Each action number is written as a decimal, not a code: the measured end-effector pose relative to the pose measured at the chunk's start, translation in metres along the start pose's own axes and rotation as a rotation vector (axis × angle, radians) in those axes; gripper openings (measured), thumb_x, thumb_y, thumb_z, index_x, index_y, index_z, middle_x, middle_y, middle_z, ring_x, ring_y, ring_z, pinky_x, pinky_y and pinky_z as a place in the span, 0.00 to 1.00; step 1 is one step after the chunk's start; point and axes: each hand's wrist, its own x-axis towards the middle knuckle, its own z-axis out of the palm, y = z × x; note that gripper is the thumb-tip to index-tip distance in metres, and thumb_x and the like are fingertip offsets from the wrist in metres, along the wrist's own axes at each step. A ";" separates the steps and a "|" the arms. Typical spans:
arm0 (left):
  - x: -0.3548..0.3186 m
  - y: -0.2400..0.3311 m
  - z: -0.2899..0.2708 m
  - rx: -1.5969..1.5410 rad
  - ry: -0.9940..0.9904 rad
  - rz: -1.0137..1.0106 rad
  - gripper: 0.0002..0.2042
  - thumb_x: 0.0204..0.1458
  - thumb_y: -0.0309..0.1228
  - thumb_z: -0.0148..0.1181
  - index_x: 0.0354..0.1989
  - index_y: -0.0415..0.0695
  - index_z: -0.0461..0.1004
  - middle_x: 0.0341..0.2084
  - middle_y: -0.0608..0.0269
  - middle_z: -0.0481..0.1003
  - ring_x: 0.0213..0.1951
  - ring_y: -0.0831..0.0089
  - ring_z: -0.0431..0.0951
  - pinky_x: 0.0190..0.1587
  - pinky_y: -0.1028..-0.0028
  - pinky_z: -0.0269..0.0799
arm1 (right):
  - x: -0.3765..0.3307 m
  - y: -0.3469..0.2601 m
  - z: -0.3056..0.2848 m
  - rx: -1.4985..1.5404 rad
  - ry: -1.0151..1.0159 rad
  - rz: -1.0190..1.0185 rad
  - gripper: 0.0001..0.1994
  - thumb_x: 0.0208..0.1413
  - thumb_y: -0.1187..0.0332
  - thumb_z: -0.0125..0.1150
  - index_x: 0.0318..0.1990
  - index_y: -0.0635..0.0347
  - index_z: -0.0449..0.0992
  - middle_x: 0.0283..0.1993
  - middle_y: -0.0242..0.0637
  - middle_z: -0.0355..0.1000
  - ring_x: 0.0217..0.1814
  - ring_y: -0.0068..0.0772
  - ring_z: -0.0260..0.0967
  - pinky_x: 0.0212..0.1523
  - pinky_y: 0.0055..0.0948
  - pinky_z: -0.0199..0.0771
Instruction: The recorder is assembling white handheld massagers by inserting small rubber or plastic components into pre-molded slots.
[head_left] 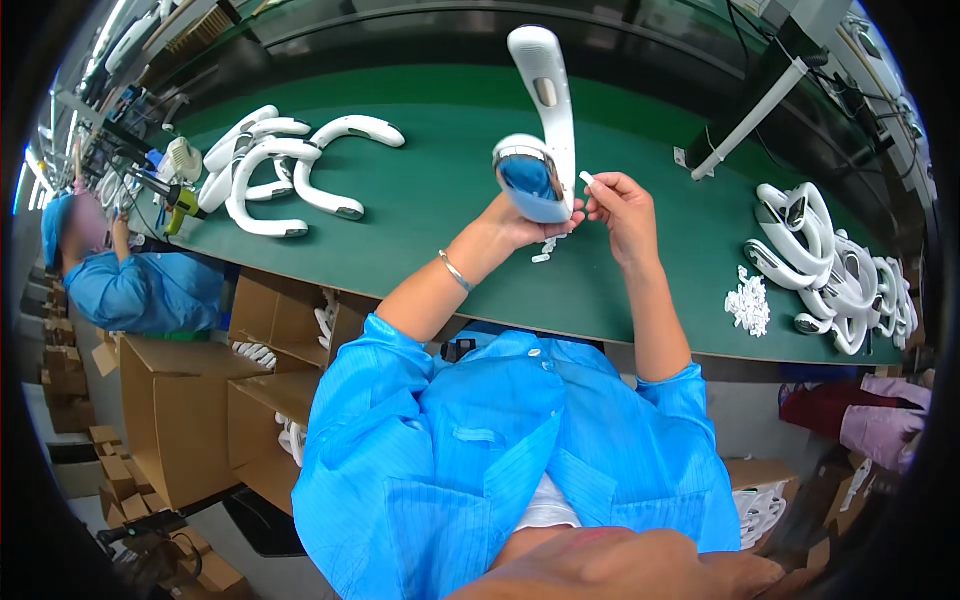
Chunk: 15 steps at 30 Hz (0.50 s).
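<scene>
My left hand [520, 224] is closed around the lower part of a white, curved neck fan [556, 110] and holds it up over the green table. One arm of the fan points away from me; its other end, with a glossy blue-reflecting face, is turned toward me. Close beside it on the right, my right hand [624, 208] pinches a small white plastic piece [587, 178] between thumb and fingers, near the fan's edge. Below my hands, several similar small white pieces [543, 257] lie on the table.
Several neck fans [270, 165] lie at the left of the green table [440, 140]. More fans [830, 260] are heaped at the right beside a pile of small white pieces [748, 303]. A green-and-black tool [182, 205], cardboard boxes [170, 420] and a co-worker [140, 280] are at the left.
</scene>
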 end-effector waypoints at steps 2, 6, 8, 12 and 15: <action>0.009 0.004 0.002 -0.116 0.053 -0.082 0.13 0.53 0.28 0.54 0.42 0.31 0.67 0.37 0.42 0.73 0.34 0.50 0.77 0.30 0.62 0.82 | 0.001 0.003 -0.007 0.068 0.019 0.031 0.05 0.54 0.74 0.57 0.36 0.66 0.75 0.29 0.34 0.73 0.26 0.19 0.68 0.27 0.17 0.70; 0.024 0.005 -0.019 -0.170 0.010 -0.116 0.12 0.54 0.28 0.53 0.42 0.31 0.66 0.37 0.41 0.72 0.36 0.49 0.77 0.32 0.60 0.81 | 0.000 0.004 -0.010 0.107 0.016 0.042 0.05 0.54 0.74 0.57 0.37 0.66 0.75 0.29 0.34 0.73 0.26 0.19 0.68 0.26 0.18 0.70; 0.014 -0.001 -0.016 -0.112 -0.010 -0.063 0.13 0.54 0.28 0.54 0.42 0.31 0.66 0.38 0.42 0.72 0.36 0.50 0.77 0.34 0.59 0.81 | -0.001 0.003 -0.009 0.131 0.011 0.074 0.06 0.55 0.74 0.57 0.37 0.66 0.75 0.29 0.34 0.73 0.27 0.19 0.68 0.28 0.18 0.71; 0.008 -0.010 -0.021 0.137 -0.071 0.109 0.15 0.53 0.28 0.56 0.46 0.33 0.65 0.37 0.46 0.73 0.37 0.55 0.78 0.39 0.60 0.80 | -0.001 0.005 -0.008 0.160 0.004 0.080 0.06 0.55 0.74 0.57 0.37 0.67 0.74 0.29 0.35 0.73 0.27 0.20 0.68 0.29 0.18 0.71; -0.003 -0.017 0.000 0.334 0.034 0.215 0.21 0.55 0.26 0.51 0.55 0.39 0.54 0.38 0.49 0.70 0.34 0.60 0.78 0.36 0.61 0.80 | -0.004 0.007 -0.008 0.140 -0.016 0.075 0.06 0.55 0.73 0.57 0.37 0.67 0.75 0.29 0.34 0.73 0.27 0.20 0.68 0.29 0.18 0.71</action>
